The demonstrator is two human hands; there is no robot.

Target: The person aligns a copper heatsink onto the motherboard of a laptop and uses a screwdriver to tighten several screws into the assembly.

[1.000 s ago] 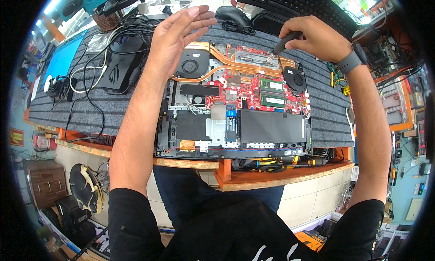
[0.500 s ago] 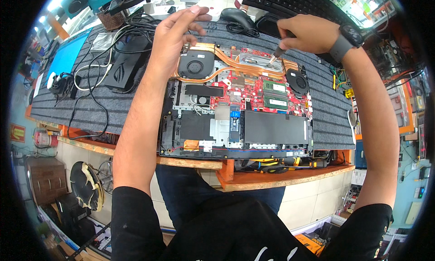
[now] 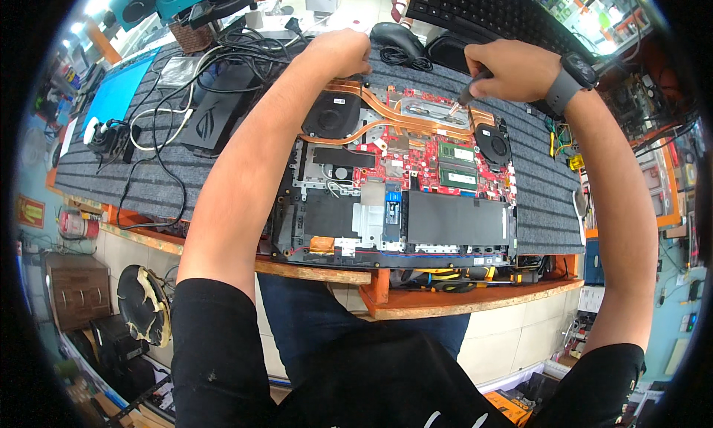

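"Where's the opened laptop (image 3: 401, 179)?"
"Bottom up on the striped desk (image 3: 546, 216), right of the black power adapter (image 3: 217, 117)."
"And the right hand (image 3: 512, 73)?"
"Its grip is wrapped around a dark-handled screwdriver (image 3: 474, 90), angled down by the copper heat pipes (image 3: 416, 120) at the laptop's far right."
"The left hand (image 3: 343, 53)?"
"At the far left edge, beyond a cooling fan (image 3: 331, 117), fingers bent; I can't tell whether that grip holds anything."

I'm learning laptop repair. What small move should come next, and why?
Probably turn the dark-handled tool in the right hand slightly: its tip seems to be at the silver plate beside the copper heat pipes, with the left hand near the far edge of the laptop.
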